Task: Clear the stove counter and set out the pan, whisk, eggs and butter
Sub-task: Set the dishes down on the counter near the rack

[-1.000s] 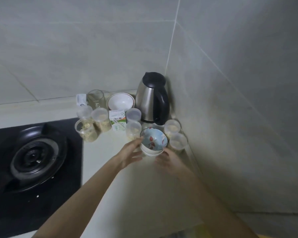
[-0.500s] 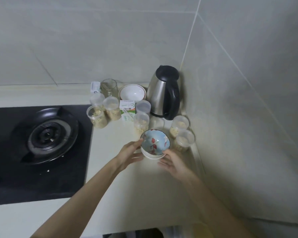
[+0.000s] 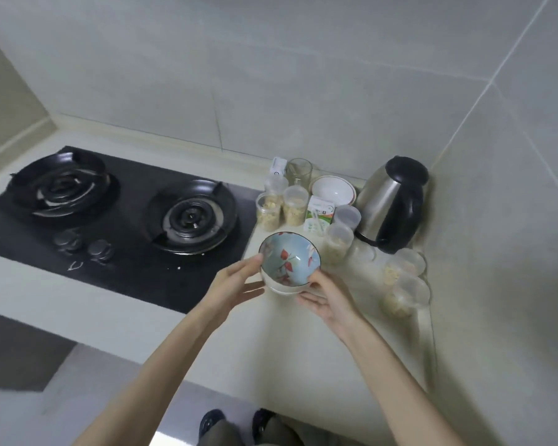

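A black glass two-burner gas hob [image 3: 116,226] is sitting at the left, sunk into a pale cream stone counter [image 3: 271,349]. Just right of it the left hand [image 3: 236,284] is holding a light blue round ceramic bowl [image 3: 289,260], red leaves inside and white outside, with its thumb on the near-left rim and straight fingers spreading under the base. The bowl is tilting its mouth up toward the camera; being round, it is showing no long axis, and whether its foot is touching the counter is impossible to tell. The right hand [image 3: 327,299] is pinching the near-right rim, thumb on top and fingers beneath. Behind, clear plastic tubs [image 3: 293,206] are crowding a steel kettle with black handle [image 3: 390,204] in the grey-tiled corner; the nearest tubs are blurring. Dark shoes [image 3: 211,423] are being cut off below.
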Available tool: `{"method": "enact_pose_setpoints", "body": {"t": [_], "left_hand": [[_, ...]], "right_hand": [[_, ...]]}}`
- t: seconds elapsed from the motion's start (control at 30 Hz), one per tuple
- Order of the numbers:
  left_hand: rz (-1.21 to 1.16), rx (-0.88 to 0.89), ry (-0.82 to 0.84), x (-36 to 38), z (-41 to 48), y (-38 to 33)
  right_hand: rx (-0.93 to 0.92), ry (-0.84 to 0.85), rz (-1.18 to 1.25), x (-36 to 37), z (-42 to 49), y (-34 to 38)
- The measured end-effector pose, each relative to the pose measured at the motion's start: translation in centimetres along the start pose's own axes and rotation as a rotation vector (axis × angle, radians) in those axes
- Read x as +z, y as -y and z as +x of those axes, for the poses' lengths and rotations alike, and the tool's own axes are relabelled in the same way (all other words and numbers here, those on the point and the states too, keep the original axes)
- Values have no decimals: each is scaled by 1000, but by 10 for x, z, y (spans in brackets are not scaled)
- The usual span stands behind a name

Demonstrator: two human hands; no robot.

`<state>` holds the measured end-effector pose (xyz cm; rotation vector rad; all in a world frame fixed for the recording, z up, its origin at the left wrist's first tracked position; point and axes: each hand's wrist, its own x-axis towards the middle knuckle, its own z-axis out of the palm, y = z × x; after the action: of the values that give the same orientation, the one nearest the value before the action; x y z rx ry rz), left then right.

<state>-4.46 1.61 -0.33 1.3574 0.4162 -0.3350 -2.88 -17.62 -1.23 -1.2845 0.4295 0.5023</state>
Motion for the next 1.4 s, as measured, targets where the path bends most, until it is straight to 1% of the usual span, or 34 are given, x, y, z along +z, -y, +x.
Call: {"method": "enact_pose_setpoints", "body": {"t": [0.17, 0.27, 0.43, 0.53, 0.63, 0.73, 0.77, 0.8, 0.9, 1.07, 1.23, 1.4], "left_hand": [[-12, 88, -102, -61, -43, -14], [-30, 135, -186, -103, -75, -22], [-163, 223, -427, -195, -134, -19], [-249, 240, -553, -250, -170, -11], [-334, 272, -637, -310, -215, 0], [-387, 311, -737, -382, -274, 11], [-413, 305, -747, -384, -275, 12], [-447, 337, -842, -437, -325, 26], [-457, 338, -876, -463, -350, 30], [-595, 400, -1047, -550, -436, 57], [-661, 436, -1153, -603, -478, 77], [-732, 455, -1296, -685, -521, 94]], "right_hand": [[16, 150, -55, 68, -1, 4], [28, 252, -116, 121, -4, 1], [43, 467, -251, 231, -21, -21], [40, 590, -352, 295, -39, -38], [39, 697, -412, 366, -62, -66], [72, 799, -452, 449, -96, -110], [57, 816, -465, 452, -99, -108], [96, 888, -511, 514, -129, -146], [79, 955, -511, 549, -146, -160], [157, 1097, -601, 662, -202, -225], [195, 1200, -675, 736, -231, -268], [240, 1321, -759, 838, -255, -329]]}}
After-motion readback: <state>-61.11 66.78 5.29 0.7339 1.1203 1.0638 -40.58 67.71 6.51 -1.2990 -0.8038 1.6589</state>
